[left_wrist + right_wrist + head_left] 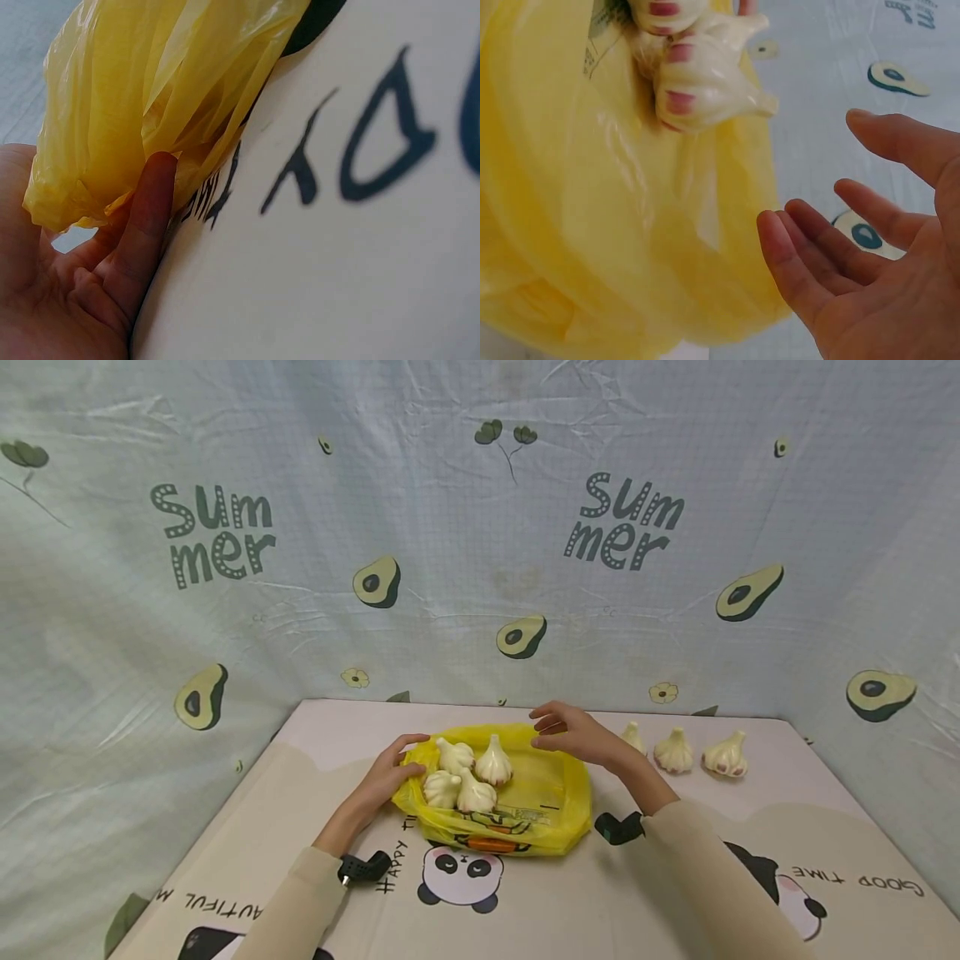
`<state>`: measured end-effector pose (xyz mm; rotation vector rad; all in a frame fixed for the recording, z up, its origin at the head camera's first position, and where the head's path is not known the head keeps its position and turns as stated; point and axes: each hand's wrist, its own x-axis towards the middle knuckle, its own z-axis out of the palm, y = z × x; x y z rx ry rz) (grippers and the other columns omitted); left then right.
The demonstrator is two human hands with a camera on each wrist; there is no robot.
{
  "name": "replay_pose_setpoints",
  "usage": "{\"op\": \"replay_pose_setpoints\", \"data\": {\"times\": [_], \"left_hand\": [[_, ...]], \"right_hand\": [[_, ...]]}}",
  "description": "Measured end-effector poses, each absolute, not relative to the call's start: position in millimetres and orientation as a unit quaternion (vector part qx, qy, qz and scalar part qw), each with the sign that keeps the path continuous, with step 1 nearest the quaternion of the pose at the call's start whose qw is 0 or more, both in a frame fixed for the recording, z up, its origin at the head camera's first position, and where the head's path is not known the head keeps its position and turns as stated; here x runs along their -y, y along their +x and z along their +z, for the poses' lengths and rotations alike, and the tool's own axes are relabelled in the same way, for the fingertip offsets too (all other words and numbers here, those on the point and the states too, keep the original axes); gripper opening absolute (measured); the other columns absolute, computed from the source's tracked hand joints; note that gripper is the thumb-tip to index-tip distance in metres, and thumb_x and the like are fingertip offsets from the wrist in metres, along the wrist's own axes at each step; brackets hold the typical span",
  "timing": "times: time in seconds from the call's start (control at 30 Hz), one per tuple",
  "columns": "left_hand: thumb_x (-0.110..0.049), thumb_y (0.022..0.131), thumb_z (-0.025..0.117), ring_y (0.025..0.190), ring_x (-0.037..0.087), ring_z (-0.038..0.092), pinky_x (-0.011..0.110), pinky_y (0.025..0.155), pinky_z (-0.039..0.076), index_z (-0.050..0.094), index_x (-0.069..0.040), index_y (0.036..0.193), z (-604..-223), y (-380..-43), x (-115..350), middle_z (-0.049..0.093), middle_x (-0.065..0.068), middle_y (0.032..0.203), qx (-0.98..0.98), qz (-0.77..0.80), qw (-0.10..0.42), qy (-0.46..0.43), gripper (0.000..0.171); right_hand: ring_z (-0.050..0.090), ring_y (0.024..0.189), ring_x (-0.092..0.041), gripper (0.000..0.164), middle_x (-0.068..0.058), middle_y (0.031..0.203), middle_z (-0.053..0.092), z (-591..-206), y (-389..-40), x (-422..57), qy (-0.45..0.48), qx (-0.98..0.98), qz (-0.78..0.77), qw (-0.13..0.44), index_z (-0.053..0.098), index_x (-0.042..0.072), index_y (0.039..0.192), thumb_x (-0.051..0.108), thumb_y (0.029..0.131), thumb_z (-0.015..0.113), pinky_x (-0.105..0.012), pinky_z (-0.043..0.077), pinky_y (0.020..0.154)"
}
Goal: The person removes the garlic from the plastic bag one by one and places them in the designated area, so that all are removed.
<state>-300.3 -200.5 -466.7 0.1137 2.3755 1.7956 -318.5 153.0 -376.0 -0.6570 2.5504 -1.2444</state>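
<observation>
A yellow plastic bag [540, 781] lies on the table with its mouth spread wide. Several white garlic bulbs [476, 793] sit together in its left half; the right wrist view shows purple marks on a garlic bulb [705, 82]. My left hand [386, 774] holds the bag's left edge, and its thumb and fingers lie around the gathered yellow plastic [105, 120] in the left wrist view. Over the bag's far right rim hovers my right hand [573, 732], fingers spread and slightly bent. Nothing is in its palm [885, 300].
Three more garlic bulbs [673, 752] stand in a row on the table right of the bag, the leftmost partly hidden by my right hand. A pale tablecloth [570, 910] with pandas and lettering covers the table. Behind hangs a curtain [450, 527] printed with avocados.
</observation>
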Motion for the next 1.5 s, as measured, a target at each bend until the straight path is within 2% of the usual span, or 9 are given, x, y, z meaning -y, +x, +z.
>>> {"op": "replay_pose_setpoints", "data": {"times": [0.23, 0.5, 0.73, 1.03, 1.2, 1.37, 1.5], "left_hand": [[-0.014, 0.097, 0.057, 0.114, 0.027, 0.063, 0.034, 0.093, 0.058, 0.047, -0.024, 0.151, -466, -300, 201, 0.054, 0.020, 0.148, -0.796, 0.598, 0.080, 0.033, 0.055], [-0.014, 0.097, 0.057, 0.116, 0.027, 0.062, 0.036, 0.096, 0.057, 0.048, -0.025, 0.150, -466, -298, 200, 0.053, 0.019, 0.150, -0.796, 0.599, 0.080, 0.033, 0.055], [-0.013, 0.098, 0.056, 0.115, 0.027, 0.063, 0.036, 0.095, 0.057, 0.047, -0.024, 0.151, -468, -298, 199, 0.053, 0.021, 0.149, -0.795, 0.600, 0.081, 0.035, 0.055], [-0.014, 0.098, 0.056, 0.114, 0.026, 0.063, 0.035, 0.094, 0.057, 0.047, -0.025, 0.151, -465, -299, 200, 0.054, 0.020, 0.149, -0.795, 0.600, 0.081, 0.035, 0.055], [-0.013, 0.098, 0.056, 0.112, 0.026, 0.064, 0.034, 0.093, 0.058, 0.047, -0.024, 0.150, -465, -299, 200, 0.055, 0.020, 0.148, -0.793, 0.603, 0.082, 0.037, 0.054], [-0.013, 0.098, 0.056, 0.112, 0.026, 0.064, 0.034, 0.092, 0.058, 0.048, -0.024, 0.150, -466, -300, 201, 0.055, 0.020, 0.148, -0.793, 0.603, 0.081, 0.037, 0.054], [-0.014, 0.098, 0.056, 0.113, 0.026, 0.064, 0.034, 0.093, 0.058, 0.047, -0.024, 0.150, -467, -300, 201, 0.055, 0.020, 0.148, -0.793, 0.602, 0.081, 0.036, 0.054]], "right_hand": [[0.060, 0.126, -0.036, 0.055, -0.025, 0.144, 0.056, -382, -323, -131, -0.220, -0.852, -0.441, 0.175, 0.051, 0.003, 0.144, 0.025, 0.097, 0.069, -0.048, 0.054, 0.103], [0.056, 0.133, -0.036, 0.055, -0.023, 0.147, 0.054, -388, -324, -112, -0.194, -0.850, -0.442, 0.211, 0.049, 0.005, 0.145, 0.024, 0.097, 0.070, -0.048, 0.054, 0.104], [0.059, 0.128, -0.037, 0.060, -0.023, 0.146, 0.054, -396, -326, -102, -0.186, -0.848, -0.446, 0.217, 0.046, 0.003, 0.145, 0.024, 0.095, 0.072, -0.051, 0.054, 0.103], [0.059, 0.127, -0.037, 0.071, -0.026, 0.150, 0.049, -406, -331, -93, -0.177, -0.856, -0.431, 0.223, 0.042, 0.000, 0.149, 0.027, 0.093, 0.075, -0.046, 0.056, 0.101], [0.059, 0.120, -0.032, 0.077, -0.024, 0.149, 0.050, -409, -330, -87, -0.166, -0.866, -0.416, 0.222, 0.040, -0.001, 0.151, 0.029, 0.090, 0.076, -0.042, 0.056, 0.099], [0.060, 0.110, -0.028, 0.074, -0.022, 0.144, 0.053, -409, -328, -83, -0.168, -0.874, -0.402, 0.214, 0.043, 0.001, 0.149, 0.029, 0.090, 0.077, -0.039, 0.057, 0.093], [0.060, 0.108, -0.026, 0.070, -0.020, 0.140, 0.056, -410, -329, -81, -0.170, -0.877, -0.399, 0.208, 0.047, 0.003, 0.146, 0.027, 0.089, 0.079, -0.041, 0.056, 0.097]]}}
